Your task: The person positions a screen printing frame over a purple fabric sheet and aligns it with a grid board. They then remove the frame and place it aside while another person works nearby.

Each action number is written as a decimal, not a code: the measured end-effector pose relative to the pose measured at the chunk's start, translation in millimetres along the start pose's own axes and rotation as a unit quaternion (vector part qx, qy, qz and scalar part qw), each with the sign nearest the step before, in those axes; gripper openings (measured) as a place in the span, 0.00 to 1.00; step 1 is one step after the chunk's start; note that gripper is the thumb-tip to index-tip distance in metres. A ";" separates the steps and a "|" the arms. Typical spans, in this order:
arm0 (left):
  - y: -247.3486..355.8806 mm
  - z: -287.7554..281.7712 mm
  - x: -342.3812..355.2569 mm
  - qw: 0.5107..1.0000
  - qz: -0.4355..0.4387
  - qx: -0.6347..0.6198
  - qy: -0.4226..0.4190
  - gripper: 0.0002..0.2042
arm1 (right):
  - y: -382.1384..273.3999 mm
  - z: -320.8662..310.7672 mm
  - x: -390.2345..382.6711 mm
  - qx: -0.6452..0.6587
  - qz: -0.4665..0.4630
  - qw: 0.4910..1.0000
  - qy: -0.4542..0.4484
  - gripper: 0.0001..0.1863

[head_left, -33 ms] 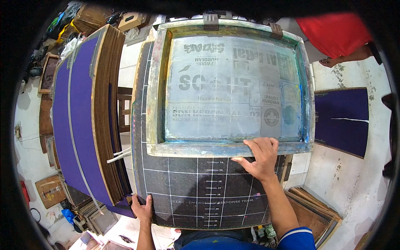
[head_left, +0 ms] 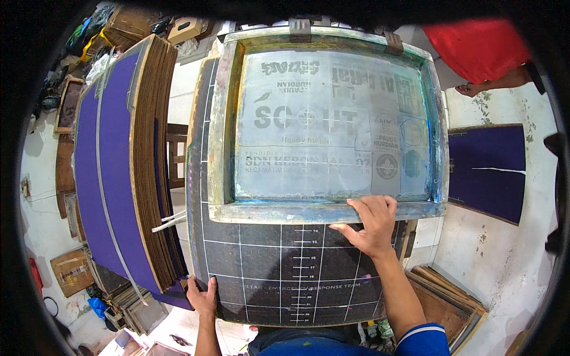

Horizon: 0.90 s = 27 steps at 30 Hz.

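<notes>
A wooden-framed printing screen (head_left: 332, 210) with a grey mesh lies over a dark board (head_left: 261, 261) marked with a white grid. My right hand (head_left: 369, 225) grips the screen frame's near edge, fingers over the wood. At the board's lower left corner, my left hand (head_left: 203, 298) holds the board's edge. The board's far part is hidden under the screen.
A tall stack of boards with purple faces (head_left: 119, 172) leans at the left. Another purple board (head_left: 490, 169) lies at the right, with wooden boards (head_left: 445, 296) below it. A person in a red top (head_left: 481, 47) stands at the far right.
</notes>
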<state>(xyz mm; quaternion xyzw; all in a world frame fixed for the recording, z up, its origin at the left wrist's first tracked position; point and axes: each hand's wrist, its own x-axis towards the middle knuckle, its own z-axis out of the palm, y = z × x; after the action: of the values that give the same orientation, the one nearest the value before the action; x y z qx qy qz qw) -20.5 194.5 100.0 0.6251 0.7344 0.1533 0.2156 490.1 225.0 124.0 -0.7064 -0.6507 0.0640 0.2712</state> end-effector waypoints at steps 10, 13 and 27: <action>-8.9 11.1 9.6 0.996 -0.024 0.080 0.000 0.30 | 1.8 4.3 3.0 0.002 0.000 1.000 0.003 0.32; -3.1 10.0 13.5 0.996 -0.013 0.083 0.012 0.29 | 1.4 3.8 2.3 -0.002 0.001 1.000 0.002 0.32; 20.4 11.9 29.8 1.000 0.003 0.007 0.013 0.23 | 1.0 6.0 1.5 0.001 0.009 1.000 -0.001 0.31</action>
<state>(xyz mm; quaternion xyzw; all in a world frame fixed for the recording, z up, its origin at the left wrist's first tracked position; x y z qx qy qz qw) -0.8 226.8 96.1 0.6263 0.7366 0.1572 0.2010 488.6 228.2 118.8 -0.7117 -0.6447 0.0675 0.2708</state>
